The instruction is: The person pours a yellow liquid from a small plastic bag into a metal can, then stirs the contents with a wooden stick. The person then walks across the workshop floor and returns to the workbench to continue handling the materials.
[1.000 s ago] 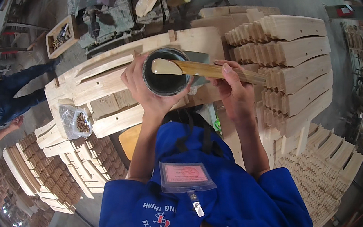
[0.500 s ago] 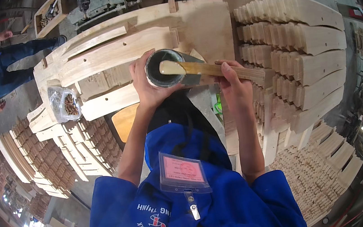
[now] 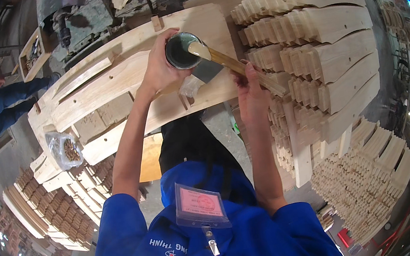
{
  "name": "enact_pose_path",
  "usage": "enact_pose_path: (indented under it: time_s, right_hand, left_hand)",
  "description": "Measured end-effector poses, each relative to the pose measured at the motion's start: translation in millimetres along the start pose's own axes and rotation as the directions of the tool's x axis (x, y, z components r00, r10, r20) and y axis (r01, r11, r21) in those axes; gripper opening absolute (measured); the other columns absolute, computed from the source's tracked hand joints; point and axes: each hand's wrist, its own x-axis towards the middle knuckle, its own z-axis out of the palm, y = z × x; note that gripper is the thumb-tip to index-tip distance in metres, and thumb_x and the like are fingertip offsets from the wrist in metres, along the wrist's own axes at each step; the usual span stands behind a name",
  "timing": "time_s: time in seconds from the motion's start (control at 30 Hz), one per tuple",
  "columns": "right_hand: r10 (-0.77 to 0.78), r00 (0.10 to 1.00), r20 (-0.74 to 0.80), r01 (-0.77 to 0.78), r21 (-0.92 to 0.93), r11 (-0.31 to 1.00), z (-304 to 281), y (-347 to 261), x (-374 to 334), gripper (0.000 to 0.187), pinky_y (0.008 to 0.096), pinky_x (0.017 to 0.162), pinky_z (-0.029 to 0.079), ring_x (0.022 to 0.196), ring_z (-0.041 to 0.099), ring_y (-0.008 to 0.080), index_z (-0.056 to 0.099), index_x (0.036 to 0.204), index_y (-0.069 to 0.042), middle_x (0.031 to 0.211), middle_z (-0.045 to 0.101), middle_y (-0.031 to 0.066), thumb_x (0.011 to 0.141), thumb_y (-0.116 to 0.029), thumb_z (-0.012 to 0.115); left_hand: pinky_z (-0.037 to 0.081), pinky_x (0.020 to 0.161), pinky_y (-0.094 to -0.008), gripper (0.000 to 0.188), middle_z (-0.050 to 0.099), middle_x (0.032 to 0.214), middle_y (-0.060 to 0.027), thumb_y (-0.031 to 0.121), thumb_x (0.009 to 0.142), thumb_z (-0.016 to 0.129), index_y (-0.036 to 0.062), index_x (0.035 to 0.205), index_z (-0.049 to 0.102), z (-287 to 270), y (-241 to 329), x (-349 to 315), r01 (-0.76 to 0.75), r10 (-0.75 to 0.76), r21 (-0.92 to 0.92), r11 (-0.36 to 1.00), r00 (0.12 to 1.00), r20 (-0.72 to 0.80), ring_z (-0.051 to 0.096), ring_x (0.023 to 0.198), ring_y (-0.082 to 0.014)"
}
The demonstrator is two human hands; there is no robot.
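Observation:
My left hand (image 3: pixel 160 64) is wrapped round a dark, open-topped cylindrical container (image 3: pixel 175 51), tilted so that its mouth shows. In my right hand (image 3: pixel 252 87) is a flat wooden stick (image 3: pixel 230 62), gripped near its lower right end. The stick's other end carries a thick cream-coloured paste (image 3: pixel 199 51) and lies over the container's rim. Under both hands is a wooden work surface with long pale boards (image 3: pixel 107 83) on it. What the container holds deeper inside is too dark to make out.
Stacks of shaped wooden slats (image 3: pixel 329 54) stand close on the right, with more slats (image 3: pixel 370 179) at lower right. A clear bag of small wooden dowels (image 3: pixel 67 149) sits at the left. Beyond it, another person's legs (image 3: pixel 3 109) and hands show. A drill (image 3: pixel 65 32) lies at the back.
The container has moved up in the picture, and the stick's pasted end has shifted from over its mouth to its right rim. The stick now slants more steeply. The whole view has turned slightly.

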Motion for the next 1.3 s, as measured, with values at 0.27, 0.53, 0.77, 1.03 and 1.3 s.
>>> enact_pose_path:
  time_s: [0.27, 0.53, 0.77, 1.03, 1.3]
  right_hand:
    - [-0.014, 1.000, 0.008, 0.013, 0.100, 0.995, -14.0, 42.0, 42.4, 0.027, 0.0239, 0.073, 0.044, 0.082, 0.057, 0.0120, 0.057, 0.112, 0.001, 0.095, 0.062, 0.0079, 0.094, -0.018, 0.061]
    - [0.029, 0.997, -0.076, -0.022, 0.091, 0.996, -17.9, 68.5, 73.2, 0.024, 0.0251, 0.072, 0.043, 0.082, 0.055, 0.0125, 0.058, 0.107, 0.000, 0.092, 0.061, 0.0078, 0.094, -0.020, 0.061]
    - [0.071, 0.994, -0.087, -0.065, 0.071, 0.995, -30.7, 84.9, 85.3, 0.025, 0.0254, 0.072, 0.044, 0.084, 0.058, 0.0132, 0.058, 0.107, 0.000, 0.093, 0.061, 0.0072, 0.093, -0.021, 0.062]
    - [0.064, 0.996, -0.067, -0.061, 0.046, 0.997, -27.4, 89.3, 89.9, 0.027, 0.0251, 0.071, 0.046, 0.076, 0.058, 0.0118, 0.060, 0.104, 0.002, 0.087, 0.061, 0.0058, 0.091, -0.022, 0.065]
    - [0.058, 0.995, -0.085, -0.054, 0.045, 0.998, -29.1, 88.6, 90.9, 0.026, 0.0253, 0.069, 0.046, 0.076, 0.059, 0.0125, 0.060, 0.103, 0.002, 0.086, 0.062, 0.0063, 0.091, -0.021, 0.065]
  left_hand:
    - [0.046, 0.092, -0.0400, 0.078, 0.060, 0.115, -0.0137, 0.017, 0.054, 0.087, 0.0066, 0.121, 0.050, 27.6, -17.0, 36.4, 0.141, -0.151, 0.153, 0.978, 0.987, 0.056, 0.056, 0.109, -0.0334]
    - [0.042, 0.099, -0.0408, 0.080, 0.059, 0.118, -0.0153, 0.017, 0.058, 0.085, 0.0058, 0.127, 0.048, 46.2, -38.3, 43.8, 0.128, -0.150, 0.327, 0.936, 0.988, 0.042, 0.053, 0.115, -0.0335]
    - [0.043, 0.095, -0.0403, 0.066, 0.060, 0.115, -0.0139, 0.008, 0.067, 0.075, 0.0046, 0.128, 0.048, 28.6, -8.5, -7.7, 0.307, -0.294, 0.236, 0.922, 0.952, -0.086, 0.056, 0.110, -0.0299]
    - [0.046, 0.084, -0.0409, 0.049, 0.063, 0.102, -0.0146, 0.012, 0.074, 0.067, 0.0033, 0.120, 0.054, 27.9, -3.3, -87.7, 0.266, -0.383, 0.507, 0.820, 0.913, 0.140, 0.059, 0.097, -0.0304]
    - [0.048, 0.080, -0.0413, 0.039, 0.066, 0.086, -0.0157, 0.012, 0.076, 0.066, 0.0010, 0.113, 0.059, 35.7, -8.4, -79.1, 0.403, -0.441, 0.245, 0.882, 0.889, 0.126, 0.060, 0.087, -0.0296]
